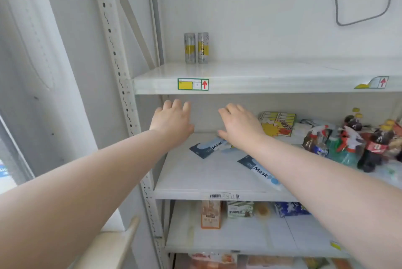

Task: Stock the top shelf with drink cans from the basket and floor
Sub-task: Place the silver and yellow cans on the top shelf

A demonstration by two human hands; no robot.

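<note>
Two bare forearms reach in from the bottom corners toward a white shelf rack. The left hand (171, 119) hovers palm down with its fingers loosely spread and holds nothing. The right hand (240, 126) is just beside it at the same height, also spread wide and holding nothing. Both hands are in front of the gap under the top shelf (272, 77), below its front edge and apart from it.

Low down, the bottom shelf (239, 238) carries an orange box (210, 214), a green box (240, 209) and a blue packet (290, 208). On the middle shelf (195, 181), one mask pack (208, 147) lies flat under the right hand, and a second mask pack (258, 170) lies nearer the front, partly hidden by the right forearm. Further right on that shelf are a yellow sign card (277, 123), spray bottles (348, 138) and dark cola bottles (374, 144), crowded together.

The top shelf has a green-framed price label (193, 84) on its front edge and another label (373, 83) far to the right. Two slim silver cans (196, 48) with yellow bands stand upright side by side near the back left of the top shelf, almost touching. Behind them is a white wall, with a grey cable (348, 18) hanging at the upper right.
</note>
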